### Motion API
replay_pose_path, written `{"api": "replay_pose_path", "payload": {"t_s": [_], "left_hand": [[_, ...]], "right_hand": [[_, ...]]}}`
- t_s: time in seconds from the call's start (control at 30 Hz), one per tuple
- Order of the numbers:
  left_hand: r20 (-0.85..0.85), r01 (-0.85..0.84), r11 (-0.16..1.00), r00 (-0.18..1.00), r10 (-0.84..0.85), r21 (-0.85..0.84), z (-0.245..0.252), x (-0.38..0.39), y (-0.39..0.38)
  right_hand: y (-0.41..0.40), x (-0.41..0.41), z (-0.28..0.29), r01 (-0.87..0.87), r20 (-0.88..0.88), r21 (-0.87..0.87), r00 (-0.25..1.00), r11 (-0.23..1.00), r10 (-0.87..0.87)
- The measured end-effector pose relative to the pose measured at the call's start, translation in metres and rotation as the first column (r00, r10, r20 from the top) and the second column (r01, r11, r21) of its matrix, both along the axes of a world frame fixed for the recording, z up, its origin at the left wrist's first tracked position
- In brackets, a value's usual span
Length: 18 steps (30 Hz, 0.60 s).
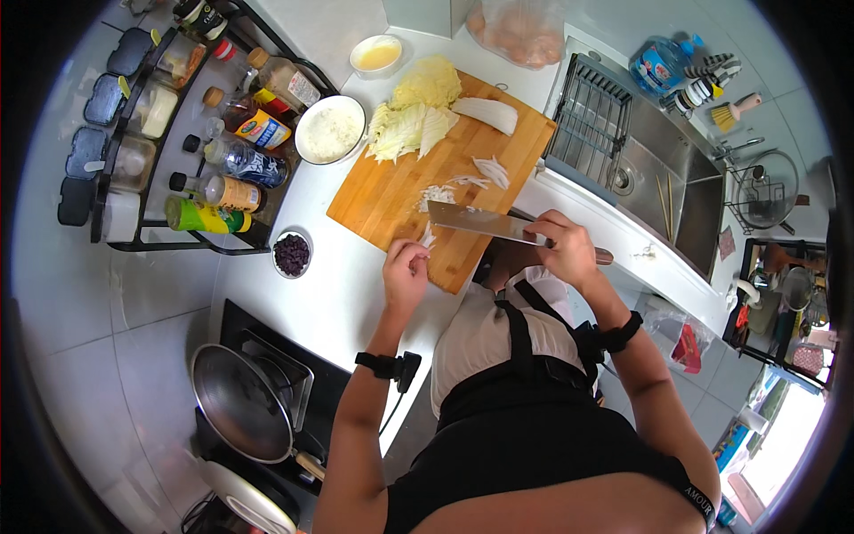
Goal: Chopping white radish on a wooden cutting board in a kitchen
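Note:
My right hand (567, 243) grips a cleaver (482, 221) near the handle end of its blade, and the blade lies flat-looking over the wooden cutting board (373, 193). At the board's near left edge, my left hand (405, 270) has its fingers curled around thin white cabbage strips (428, 235) that stick out from the fingertips. Beyond the blade tip sits a small heap of diced cabbage stem (437, 195). More cut strips (492, 171) lie farther right. Napa cabbage leaves (420, 113) and a thick white stem piece (489, 115) rest at the board's far end.
Left of the board stand a bowl of white grains (330, 130), a bowl of yellow liquid (376, 55) and a cup of dark purple pieces (291, 255). A seasoning rack (193, 237) is at the left, a wok (240, 404) on the stove below. A sink (657, 143) lies right.

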<state>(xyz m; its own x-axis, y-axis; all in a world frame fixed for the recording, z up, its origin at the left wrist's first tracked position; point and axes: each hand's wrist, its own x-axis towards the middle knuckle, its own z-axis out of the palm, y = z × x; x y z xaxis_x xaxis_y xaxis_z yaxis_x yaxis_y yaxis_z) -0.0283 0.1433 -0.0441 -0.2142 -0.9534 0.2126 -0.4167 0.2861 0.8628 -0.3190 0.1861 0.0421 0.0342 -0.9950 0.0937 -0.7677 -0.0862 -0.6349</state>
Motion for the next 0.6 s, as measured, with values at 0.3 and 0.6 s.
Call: {"api": "replay_pose_path", "payload": {"t_s": [0.3, 0.6], "left_hand": [[0.075, -0.003, 1.000, 0.997, 0.004, -0.008, -0.002, -0.003, -0.005], [0.402, 0.059, 0.974, 0.915, 0.036, -0.221, -0.013, -0.012, -0.007]], "right_hand": [[0.001, -0.001, 0.000, 0.003, -0.014, -0.005, 1.000, 1.000, -0.003], [0.001, -0.001, -0.001, -0.005, -0.007, -0.004, 1.000, 1.000, 0.005]]}}
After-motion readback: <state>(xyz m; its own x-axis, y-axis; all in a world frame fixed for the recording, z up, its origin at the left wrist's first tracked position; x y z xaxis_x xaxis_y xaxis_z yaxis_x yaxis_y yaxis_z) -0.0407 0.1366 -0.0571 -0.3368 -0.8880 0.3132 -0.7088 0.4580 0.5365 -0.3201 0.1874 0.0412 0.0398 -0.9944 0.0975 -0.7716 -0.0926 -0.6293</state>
